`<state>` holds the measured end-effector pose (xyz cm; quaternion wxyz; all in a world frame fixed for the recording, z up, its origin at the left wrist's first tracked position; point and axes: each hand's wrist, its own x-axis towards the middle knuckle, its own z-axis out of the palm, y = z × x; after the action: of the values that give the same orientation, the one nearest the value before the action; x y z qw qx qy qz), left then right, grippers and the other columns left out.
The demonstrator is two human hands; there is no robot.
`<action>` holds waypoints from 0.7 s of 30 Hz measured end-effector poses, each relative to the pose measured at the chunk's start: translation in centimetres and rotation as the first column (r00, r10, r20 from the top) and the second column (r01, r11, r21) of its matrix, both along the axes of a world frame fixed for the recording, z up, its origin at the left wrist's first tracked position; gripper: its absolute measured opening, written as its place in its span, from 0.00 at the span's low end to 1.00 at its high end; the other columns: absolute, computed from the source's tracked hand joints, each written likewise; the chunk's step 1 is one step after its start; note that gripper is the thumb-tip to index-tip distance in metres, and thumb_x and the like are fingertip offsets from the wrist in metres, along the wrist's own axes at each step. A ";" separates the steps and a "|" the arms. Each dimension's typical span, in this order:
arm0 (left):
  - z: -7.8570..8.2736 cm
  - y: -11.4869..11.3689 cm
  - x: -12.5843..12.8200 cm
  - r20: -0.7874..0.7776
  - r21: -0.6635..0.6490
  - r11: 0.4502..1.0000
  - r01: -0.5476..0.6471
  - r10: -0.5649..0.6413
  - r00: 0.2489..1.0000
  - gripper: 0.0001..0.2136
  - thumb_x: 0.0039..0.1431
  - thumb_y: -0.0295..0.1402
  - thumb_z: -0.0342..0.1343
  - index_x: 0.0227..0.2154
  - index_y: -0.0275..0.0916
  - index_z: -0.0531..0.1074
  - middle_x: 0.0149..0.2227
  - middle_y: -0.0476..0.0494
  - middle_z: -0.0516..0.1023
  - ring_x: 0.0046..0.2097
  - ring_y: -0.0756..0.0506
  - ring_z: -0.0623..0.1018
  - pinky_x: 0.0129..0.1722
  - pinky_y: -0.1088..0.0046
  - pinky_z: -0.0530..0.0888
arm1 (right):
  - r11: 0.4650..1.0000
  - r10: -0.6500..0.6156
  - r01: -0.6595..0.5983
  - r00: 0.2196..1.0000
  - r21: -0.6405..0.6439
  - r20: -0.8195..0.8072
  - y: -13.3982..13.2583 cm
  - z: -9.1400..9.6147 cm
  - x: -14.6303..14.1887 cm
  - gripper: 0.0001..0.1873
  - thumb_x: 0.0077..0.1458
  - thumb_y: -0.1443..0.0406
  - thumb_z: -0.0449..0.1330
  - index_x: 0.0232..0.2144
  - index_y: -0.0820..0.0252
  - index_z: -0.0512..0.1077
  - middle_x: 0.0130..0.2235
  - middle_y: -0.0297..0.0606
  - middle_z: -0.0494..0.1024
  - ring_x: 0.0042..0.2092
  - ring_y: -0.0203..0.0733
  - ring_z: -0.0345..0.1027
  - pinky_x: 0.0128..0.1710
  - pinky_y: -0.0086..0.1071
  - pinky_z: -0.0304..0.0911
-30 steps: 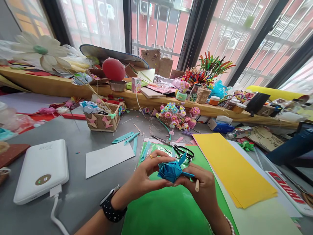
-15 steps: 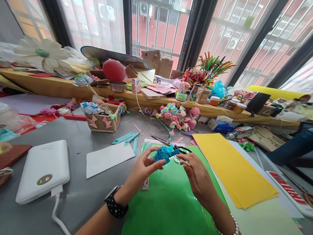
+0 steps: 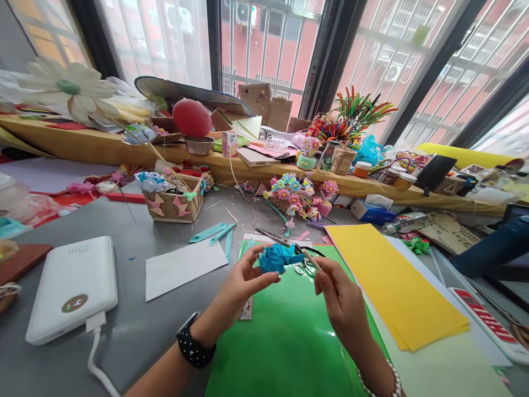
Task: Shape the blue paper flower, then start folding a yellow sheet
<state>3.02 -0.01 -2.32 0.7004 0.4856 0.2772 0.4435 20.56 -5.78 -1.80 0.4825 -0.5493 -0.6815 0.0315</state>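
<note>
My left hand (image 3: pixel 242 284) pinches a blue folded-paper flower (image 3: pixel 273 259) between thumb and fingers, above the green sheet (image 3: pixel 285 347). From the right, my right hand (image 3: pixel 339 295) grips a thin wooden stick (image 3: pixel 312 259). The stick's front end is close to a pointed petal on the flower's right side; whether they touch, I cannot tell. Behind and just below the flower lie scissors (image 3: pixel 300 269) with metal finger rings, partly covered by my hands. Strips of folded light-blue paper (image 3: pixel 209 232) and a white paper sheet (image 3: pixel 185 269) lie to the left.
At left sits a white power bank (image 3: pixel 76 286) with a cable. Yellow paper (image 3: pixel 392 286) lies at right. Farther back are a cardboard basket (image 3: pixel 173 201), a bunch of small crocheted-looking flowers (image 3: pixel 294 193), a tissue pack (image 3: pixel 372 211) and a cluttered ledge (image 3: pixel 231 171) below the windows.
The stick in my right hand has swung up so its front end lies by the flower's right petal. My right hand has shifted slightly right. The left still holds the flower.
</note>
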 end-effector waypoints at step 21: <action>-0.7 0.0 -0.6 -0.471 0.633 0.752 0.184 0.186 0.862 0.20 0.54 0.33 0.55 0.50 0.45 0.59 0.49 0.42 0.64 0.47 0.44 0.68 0.41 0.70 0.73 | 0.950 0.267 -0.267 0.963 -0.162 -0.027 0.2 0.1 -0.2 0.03 0.54 0.68 0.57 0.33 0.60 0.69 0.27 0.35 0.69 0.28 0.36 0.66 0.25 0.27 0.63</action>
<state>2.46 -0.01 -3.06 0.3853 0.7992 0.2768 0.3690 20.36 -5.56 -1.73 0.4285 -0.4898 -0.7435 0.1535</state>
